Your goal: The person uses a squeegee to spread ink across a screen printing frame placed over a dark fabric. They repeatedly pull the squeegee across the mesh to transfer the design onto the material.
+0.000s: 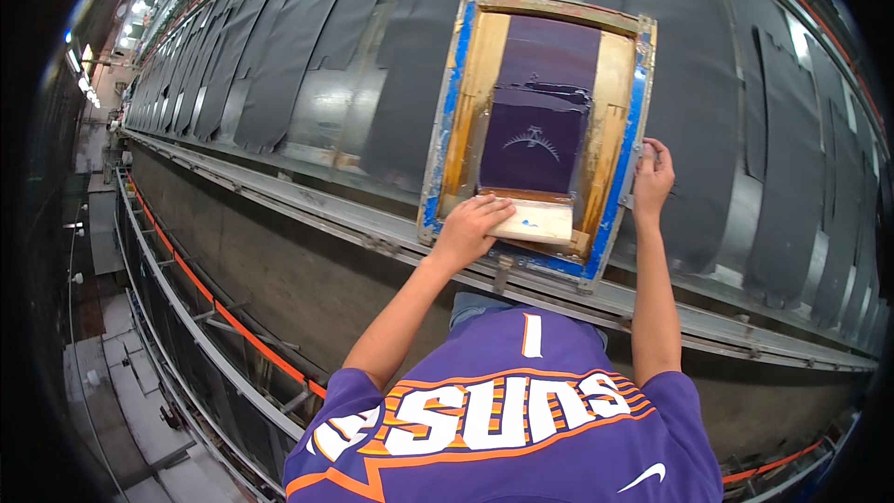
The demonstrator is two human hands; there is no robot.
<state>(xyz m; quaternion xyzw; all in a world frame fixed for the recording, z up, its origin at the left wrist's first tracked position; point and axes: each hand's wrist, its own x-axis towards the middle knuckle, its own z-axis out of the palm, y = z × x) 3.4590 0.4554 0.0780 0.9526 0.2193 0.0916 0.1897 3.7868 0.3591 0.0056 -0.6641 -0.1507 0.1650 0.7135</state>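
Note:
A screen printing frame (639, 84), wooden with blue-painted or taped edges, lies slightly tilted on the long table in front of me. Its dark purple mesh (526, 163) bears a pale arched design, and a wet streak of dark ink (545, 93) crosses above it. My left hand (472, 226) is closed around the left end of a pale wooden squeegee (535, 221), which rests at the near end of the mesh. At the frame's right edge, my right hand (655, 177) holds on with bent fingers; its fingertips are partly hidden.
Dark grey cut fabric pieces (689, 130) lie along the table on both sides of the frame. A metal rail (372, 240) edges the table nearest me. To the left behind me runs another railed table with an orange strip (200, 289).

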